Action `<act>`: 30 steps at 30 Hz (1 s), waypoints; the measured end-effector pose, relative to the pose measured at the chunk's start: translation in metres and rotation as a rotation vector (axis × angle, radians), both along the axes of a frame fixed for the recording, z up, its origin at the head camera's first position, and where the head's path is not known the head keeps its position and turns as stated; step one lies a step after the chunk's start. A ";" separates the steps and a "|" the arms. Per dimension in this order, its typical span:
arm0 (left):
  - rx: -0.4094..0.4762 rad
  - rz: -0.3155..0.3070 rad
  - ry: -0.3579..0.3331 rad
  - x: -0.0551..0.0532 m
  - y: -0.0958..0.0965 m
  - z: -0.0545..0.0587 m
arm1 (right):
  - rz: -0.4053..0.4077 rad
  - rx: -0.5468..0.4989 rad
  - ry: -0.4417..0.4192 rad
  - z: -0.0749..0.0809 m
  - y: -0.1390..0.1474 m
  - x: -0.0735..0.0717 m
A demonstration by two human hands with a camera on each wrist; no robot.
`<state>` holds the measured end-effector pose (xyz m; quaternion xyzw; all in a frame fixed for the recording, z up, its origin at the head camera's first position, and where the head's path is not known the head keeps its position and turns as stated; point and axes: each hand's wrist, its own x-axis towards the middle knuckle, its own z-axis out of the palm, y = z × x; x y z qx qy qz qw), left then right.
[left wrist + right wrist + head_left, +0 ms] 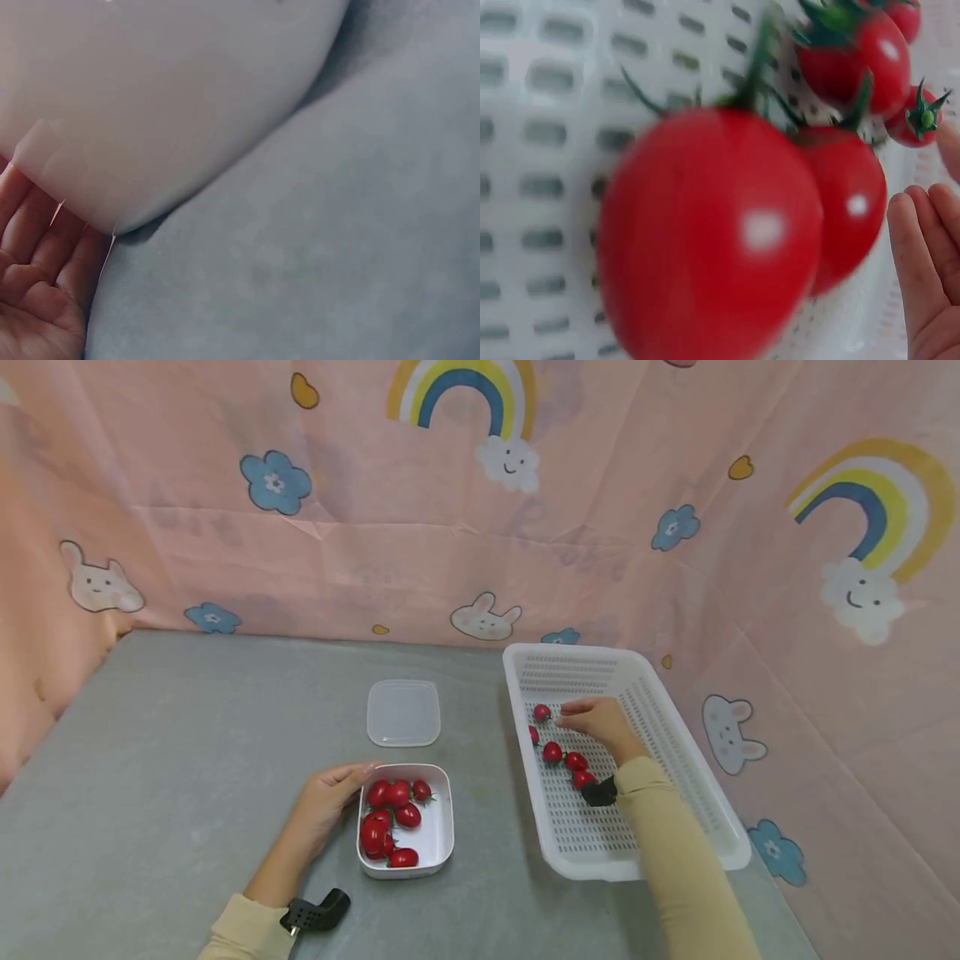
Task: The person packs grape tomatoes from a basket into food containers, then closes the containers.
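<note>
A small white square container (441,835) holds several red cherry tomatoes (398,792). My left hand (328,797) rests against its left side, with fingertips at the far left corner of the rim. In the left wrist view, fairly straight fingers (34,225) lie along the container's wall. Inside the white perforated basket (660,693), my right hand (600,724) reaches over the holes with its fingers extended. Its fingertips are close to a cherry tomato (542,713), with nothing between them. More cherry tomatoes (712,232) with green stems lie along the basket's left part.
A clear square lid (403,713) lies flat behind the container. Everything stands on a grey tabletop (187,760). A pink patterned cloth (337,560) hangs behind the table and along its sides. The basket stands near the table's right edge.
</note>
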<state>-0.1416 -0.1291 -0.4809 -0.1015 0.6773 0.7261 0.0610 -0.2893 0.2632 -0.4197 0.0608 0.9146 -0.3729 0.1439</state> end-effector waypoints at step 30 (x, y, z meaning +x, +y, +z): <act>-0.005 0.001 0.004 0.000 -0.001 0.001 | -0.087 -0.246 0.129 0.053 -0.045 0.001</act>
